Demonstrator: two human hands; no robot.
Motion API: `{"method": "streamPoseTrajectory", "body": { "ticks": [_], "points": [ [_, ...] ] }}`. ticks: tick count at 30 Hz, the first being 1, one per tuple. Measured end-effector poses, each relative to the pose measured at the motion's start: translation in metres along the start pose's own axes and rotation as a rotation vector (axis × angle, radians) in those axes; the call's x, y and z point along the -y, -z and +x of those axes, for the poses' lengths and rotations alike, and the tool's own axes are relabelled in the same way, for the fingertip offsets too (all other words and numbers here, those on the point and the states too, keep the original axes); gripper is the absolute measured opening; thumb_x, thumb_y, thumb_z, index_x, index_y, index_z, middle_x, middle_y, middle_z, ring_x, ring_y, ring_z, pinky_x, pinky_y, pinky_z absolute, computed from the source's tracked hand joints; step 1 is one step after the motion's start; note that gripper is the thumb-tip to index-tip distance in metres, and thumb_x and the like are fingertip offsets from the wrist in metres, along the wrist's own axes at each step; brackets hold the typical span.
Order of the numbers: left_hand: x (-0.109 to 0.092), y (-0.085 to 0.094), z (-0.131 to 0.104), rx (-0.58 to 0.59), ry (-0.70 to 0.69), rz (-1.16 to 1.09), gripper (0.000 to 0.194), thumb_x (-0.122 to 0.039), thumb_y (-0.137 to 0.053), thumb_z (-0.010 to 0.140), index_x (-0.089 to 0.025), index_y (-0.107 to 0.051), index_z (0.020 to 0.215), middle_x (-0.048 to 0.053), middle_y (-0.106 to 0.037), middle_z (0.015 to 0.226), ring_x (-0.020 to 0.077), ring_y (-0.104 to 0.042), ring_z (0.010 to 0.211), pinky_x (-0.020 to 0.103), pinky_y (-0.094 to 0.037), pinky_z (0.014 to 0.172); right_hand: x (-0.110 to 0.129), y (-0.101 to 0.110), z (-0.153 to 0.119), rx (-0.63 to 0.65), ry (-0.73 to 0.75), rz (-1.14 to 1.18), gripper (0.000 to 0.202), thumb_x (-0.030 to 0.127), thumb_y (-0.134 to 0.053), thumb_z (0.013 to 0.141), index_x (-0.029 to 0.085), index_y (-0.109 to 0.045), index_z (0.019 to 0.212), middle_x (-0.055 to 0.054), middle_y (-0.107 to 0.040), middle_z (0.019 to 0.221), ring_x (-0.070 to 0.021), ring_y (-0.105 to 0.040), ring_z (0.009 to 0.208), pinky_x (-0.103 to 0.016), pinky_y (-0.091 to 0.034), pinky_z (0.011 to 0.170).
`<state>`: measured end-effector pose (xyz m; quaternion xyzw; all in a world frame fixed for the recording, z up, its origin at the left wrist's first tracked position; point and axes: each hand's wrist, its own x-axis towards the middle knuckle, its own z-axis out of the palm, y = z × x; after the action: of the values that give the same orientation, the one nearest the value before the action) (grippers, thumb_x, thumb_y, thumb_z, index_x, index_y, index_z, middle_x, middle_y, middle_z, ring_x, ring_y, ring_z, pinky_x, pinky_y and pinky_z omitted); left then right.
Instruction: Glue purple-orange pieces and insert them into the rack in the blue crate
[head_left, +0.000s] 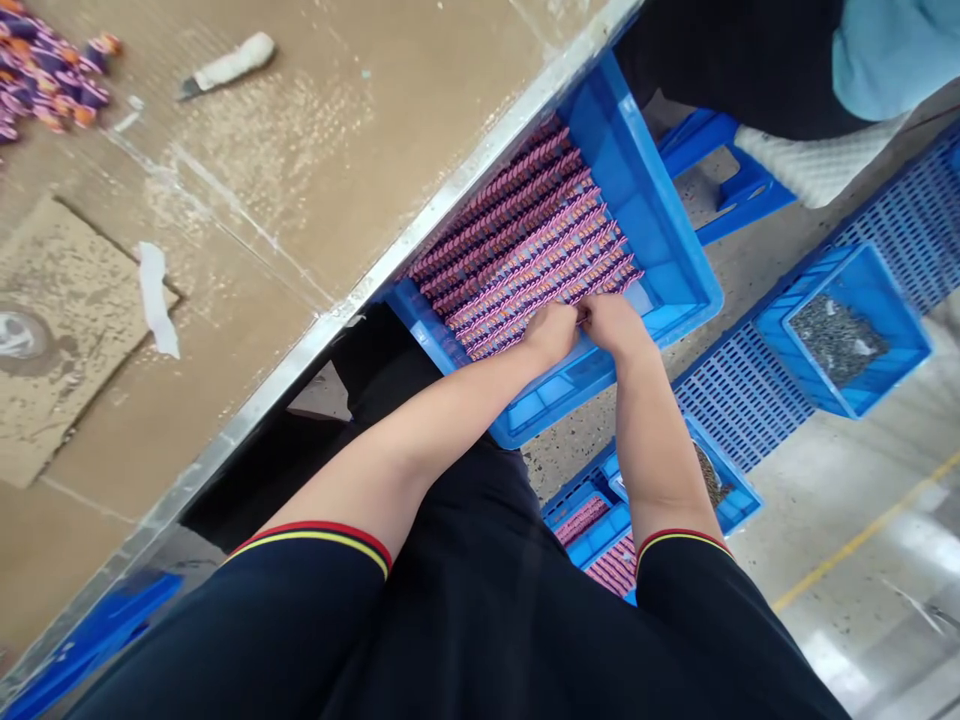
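A blue plastic bin (664, 215) stands beside the table edge, with rows of pink, purple and orange twisted pieces (525, 240) lined up inside it. Over the near end of these rows, my left hand (553, 332) is closed, its fingers curled down and partly hidden. Close to it on the right, my right hand (611, 322) is also closed at the ends of the nearest row. A small dark bit shows between the two hands, and what the fingers grip is too hidden to name.
On the brown table (300, 190) lie a wrapped-handle blade (232, 65), a white strip (157, 300), a cardboard piece (67, 330) and a colourful pile (49, 75). Bins, one with dark small parts (840, 335), stand at the right. A person (750, 60) sits at the top right.
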<state>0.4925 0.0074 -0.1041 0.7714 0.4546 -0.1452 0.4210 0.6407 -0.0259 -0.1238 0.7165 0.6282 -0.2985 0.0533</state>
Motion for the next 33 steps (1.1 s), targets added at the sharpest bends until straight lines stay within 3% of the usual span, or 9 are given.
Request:
{"method": "streamPoseTrajectory", "body": {
  "ticks": [6, 13, 20, 33],
  "points": [
    [0.003, -0.005, 0.003, 0.001, 0.021, -0.033, 0.043, -0.014, -0.052, 0.107, -0.008, -0.082, 0.137, 0.021, -0.081, 0.136, 0.0340, -0.076, 0.128, 0.041, -0.057, 0.115, -0.006, -0.003, 0.001, -0.012, 0.016, -0.048, 0.025, 0.011, -0.065, 0.090, 0.022, -0.086, 0.097, -0.014, -0.088, 0.106, -0.0337, -0.077, 0.104, -0.038, -0.052, 0.083],
    [0.002, 0.002, -0.007, -0.006, 0.025, -0.068, 0.042, -0.015, -0.053, 0.106, -0.009, -0.083, 0.135, 0.019, -0.082, 0.135, 0.0341, -0.075, 0.126, 0.042, -0.057, 0.113, -0.010, -0.004, 0.002, -0.018, 0.027, -0.026, 0.025, 0.009, -0.063, 0.087, 0.023, -0.083, 0.090, -0.012, -0.087, 0.097, -0.0323, -0.076, 0.098, -0.038, -0.051, 0.081],
    [0.001, 0.003, -0.009, -0.003, 0.017, -0.076, 0.042, -0.014, -0.051, 0.107, -0.011, -0.083, 0.135, 0.019, -0.081, 0.137, 0.0322, -0.075, 0.128, 0.040, -0.056, 0.114, -0.012, -0.005, 0.002, -0.032, 0.011, 0.047, 0.025, 0.006, -0.064, 0.085, 0.022, -0.082, 0.091, -0.012, -0.084, 0.100, -0.0334, -0.074, 0.102, -0.041, -0.054, 0.089],
    [-0.002, 0.005, -0.007, 0.019, -0.027, -0.058, 0.046, -0.014, -0.045, 0.110, -0.014, -0.083, 0.136, 0.016, -0.083, 0.131, 0.0319, -0.075, 0.125, 0.040, -0.056, 0.111, -0.013, -0.008, 0.003, -0.037, 0.005, -0.003, 0.026, 0.009, -0.063, 0.083, 0.023, -0.081, 0.095, -0.014, -0.087, 0.103, -0.0343, -0.076, 0.104, -0.042, -0.057, 0.088]
  ]
}}
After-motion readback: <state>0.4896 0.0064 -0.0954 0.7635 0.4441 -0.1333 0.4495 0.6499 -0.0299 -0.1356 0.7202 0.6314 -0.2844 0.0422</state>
